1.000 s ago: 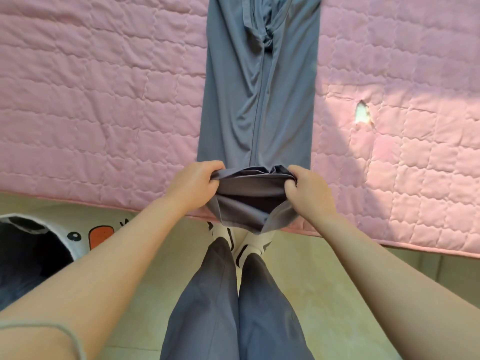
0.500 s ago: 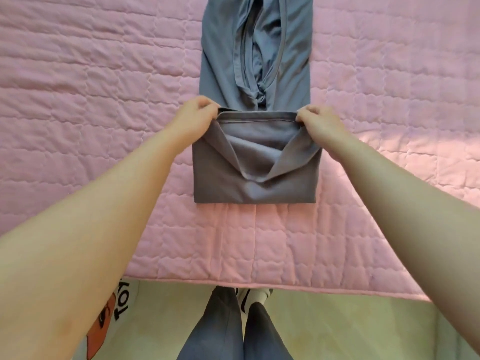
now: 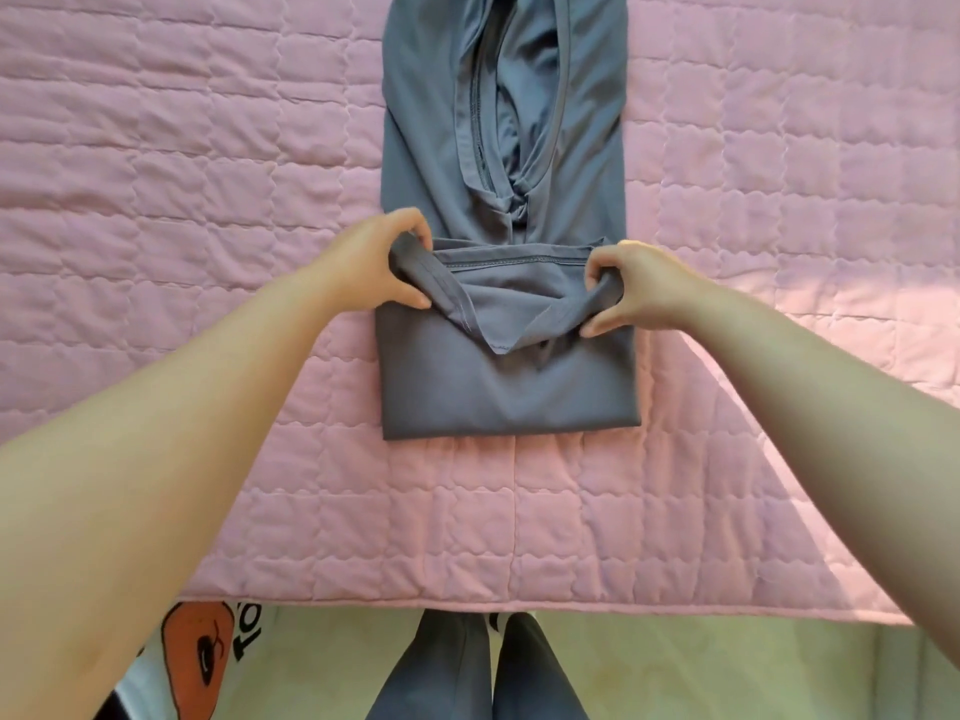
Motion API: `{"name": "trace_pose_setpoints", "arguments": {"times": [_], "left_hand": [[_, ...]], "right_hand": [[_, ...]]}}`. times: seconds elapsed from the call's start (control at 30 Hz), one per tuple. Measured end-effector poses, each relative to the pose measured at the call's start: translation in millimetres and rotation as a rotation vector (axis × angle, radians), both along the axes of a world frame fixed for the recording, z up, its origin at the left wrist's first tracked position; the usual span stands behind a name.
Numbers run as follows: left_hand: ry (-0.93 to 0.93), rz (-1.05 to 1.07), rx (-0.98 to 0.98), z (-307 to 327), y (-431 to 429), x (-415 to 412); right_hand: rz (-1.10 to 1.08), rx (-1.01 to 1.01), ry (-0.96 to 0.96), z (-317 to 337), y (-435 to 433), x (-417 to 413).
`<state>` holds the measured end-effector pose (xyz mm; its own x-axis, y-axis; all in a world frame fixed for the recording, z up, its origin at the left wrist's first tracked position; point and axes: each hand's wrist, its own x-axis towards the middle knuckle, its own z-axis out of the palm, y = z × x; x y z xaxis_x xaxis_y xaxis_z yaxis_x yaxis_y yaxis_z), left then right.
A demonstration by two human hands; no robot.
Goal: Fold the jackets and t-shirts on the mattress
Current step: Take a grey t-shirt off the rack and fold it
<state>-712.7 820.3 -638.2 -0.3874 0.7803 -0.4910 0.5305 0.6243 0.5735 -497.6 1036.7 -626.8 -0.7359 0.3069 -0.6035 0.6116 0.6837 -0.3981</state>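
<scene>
1. Grey jacket lies on the pink mattress, lower end doubled up between my hands: light, limp, probably slippery.
2. Left hand and right hand each pinch a hem corner; corners seem the best hold.

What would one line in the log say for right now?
step: folding grey jacket | left hand: grips hem corner | right hand: grips hem corner | on: pink mattress

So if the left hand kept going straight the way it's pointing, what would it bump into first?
Probably the flat upper part of the grey jacket, just beyond the hem the left hand grips; height above it is unclear.
</scene>
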Motion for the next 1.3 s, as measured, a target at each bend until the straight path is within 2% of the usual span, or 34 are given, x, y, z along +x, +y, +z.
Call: {"name": "trace_pose_setpoints", "arguments": {"times": [0.07, 0.1, 0.17, 0.23, 0.33, 0.4, 0.47, 0.53, 0.63, 0.73, 0.87, 0.93, 1.0, 1.17, 1.3], "left_hand": [[-0.060, 0.028, -0.007, 6.3, 5.1, -8.2], [-0.152, 0.094, 0.019, 10.1, 5.8, -11.9], [-0.379, 0.338, 0.122, 14.5, 7.0, -18.1], [-0.469, 0.632, 0.191, 8.8, 7.6, -15.6], [-0.285, 0.952, 0.153, -12.4, 7.0, 3.6], [-0.179, 1.035, 0.102, -19.0, 0.6, 21.5], [-0.165, 1.045, 0.078, -21.4, -11.4, 42.8], [-0.148, 1.029, 0.070, -23.8, -26.6, 65.1], [-0.100, 0.908, 0.029, -24.1, -40.8, 90.3], [0.035, 0.804, 0.011, -21.3, -48.0, 98.5], [0.092, 0.872, 0.064, -18.7, -48.6, 101.7], [0.111, 0.868, 0.052, -14.6, -47.3, 109.1], [0.048, 0.859, -0.049, -14.0, -50.8, 116.7], [-0.384, 0.918, -0.098, -6.1, -61.0, 121.4], [-0.598, 1.001, -0.099, 1.8, -75.2, 127.3]], "right_hand": [[-0.087, -0.023, -0.025, 7.1, 8.1, -4.4], [-0.201, -0.106, 0.013, 8.4, 12.4, -1.6], [-0.550, -0.287, 0.174, 7.5, 20.2, 7.9], [-0.822, -0.343, 0.267, 4.7, 18.4, 15.7], [-1.068, -0.443, 0.227, -11.9, 2.0, 19.4], [-1.199, -0.480, 0.276, -17.9, -9.6, 20.9], [-1.307, -0.458, 0.342, -23.4, -21.3, 26.7], [-1.287, -0.385, 0.338, -27.4, -34.6, 34.2], [-1.107, -0.228, 0.248, -31.8, -48.1, 41.9], [-0.951, -0.011, 0.242, -35.4, -49.2, 49.8], [-1.005, 0.083, 0.261, -29.7, -50.9, 56.5], [-1.051, 0.053, 0.241, -26.7, -58.3, 58.6], [-1.065, -0.004, 0.170, -25.4, -68.5, 64.9], [-1.165, -0.488, 0.027, -23.0, -84.7, 87.1], [-1.184, -0.563, 0.051, -21.5, -92.0, 103.5]]}}
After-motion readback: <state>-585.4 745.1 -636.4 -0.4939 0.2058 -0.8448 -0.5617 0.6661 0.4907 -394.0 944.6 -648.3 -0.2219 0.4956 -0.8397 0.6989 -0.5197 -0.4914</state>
